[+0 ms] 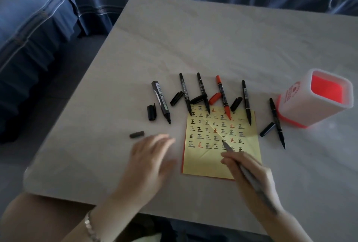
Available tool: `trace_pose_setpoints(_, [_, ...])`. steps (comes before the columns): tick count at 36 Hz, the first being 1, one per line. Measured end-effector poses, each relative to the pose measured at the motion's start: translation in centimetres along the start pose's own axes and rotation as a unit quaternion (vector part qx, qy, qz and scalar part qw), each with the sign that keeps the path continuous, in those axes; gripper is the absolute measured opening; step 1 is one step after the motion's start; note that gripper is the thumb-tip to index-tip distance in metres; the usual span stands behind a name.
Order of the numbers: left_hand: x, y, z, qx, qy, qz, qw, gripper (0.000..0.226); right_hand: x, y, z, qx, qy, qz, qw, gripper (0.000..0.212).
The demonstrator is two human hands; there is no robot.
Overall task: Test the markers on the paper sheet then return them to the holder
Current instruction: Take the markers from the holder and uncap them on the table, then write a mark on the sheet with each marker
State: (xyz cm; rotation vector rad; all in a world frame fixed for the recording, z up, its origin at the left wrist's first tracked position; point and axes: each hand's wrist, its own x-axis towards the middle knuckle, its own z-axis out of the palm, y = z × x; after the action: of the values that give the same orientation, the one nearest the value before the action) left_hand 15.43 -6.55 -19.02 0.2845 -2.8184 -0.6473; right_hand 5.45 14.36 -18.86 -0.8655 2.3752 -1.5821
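A yellow paper sheet [205, 162], covered in rows of black and red marks, lies on the table. My right hand [249, 174] grips a grey marker [251, 178] whose tip touches the sheet near its middle. My left hand [151, 156] hovers open, blurred, left of the sheet, close to a loose dark cap [137, 134]. Several uncapped markers lie in a row above the sheet: a thick black one [160, 101], thin black ones [185, 93], and a red one [223, 96], with caps between them. The white-and-red holder [296, 104] stands at the right and looks empty.
The grey table [213, 44] has its left edge near my left hand and its front edge just below both wrists. A blue sofa [48, 19] wraps around the far and left sides. One more black marker [277, 123] lies beside the holder.
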Motion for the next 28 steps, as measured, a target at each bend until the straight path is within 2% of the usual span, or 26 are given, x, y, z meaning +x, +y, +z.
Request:
trace_pose_setpoints(3, [-0.5,1.4,1.2,-0.011,-0.064,0.018,0.998,0.053,0.0,0.9,-0.1,-0.139,-0.045,-0.099,0.984,0.026])
trace_pose_setpoints(6, [-0.4,1.5,2.0,-0.018,-0.077,0.014,0.997,0.058,-0.4,1.7,-0.3,-0.183,-0.075,-0.115,0.973,0.034])
trace_pose_setpoints(12, [-0.8,2.4,3.3,-0.031,0.056,0.005,0.998,0.051,-1.2,2.6,-0.4,-0.202,-0.063,-0.117,0.97,0.032])
trace_pose_setpoints(14, [-1.0,2.8,3.9,-0.023,0.08,0.003,0.997,0.052,-1.0,2.7,-0.6,-0.203,-0.061,-0.116,0.97,0.033])
trace_pose_setpoints(18, [-1.3,3.9,4.5,-0.015,0.098,0.022,0.995,0.037,-0.8,2.7,-1.2,-0.194,-0.068,-0.108,0.973,0.036])
trace_pose_setpoints(23, [-1.2,4.0,4.7,-0.01,0.059,0.073,0.996,0.032,-0.8,2.9,-1.6,-0.19,-0.077,-0.106,0.973,0.039])
trace_pose_setpoints(28, [-1.1,2.3,3.8,-0.025,-0.024,0.092,0.995,0.032,-0.5,2.7,-1.7,-0.188,-0.084,-0.112,0.972,0.036])
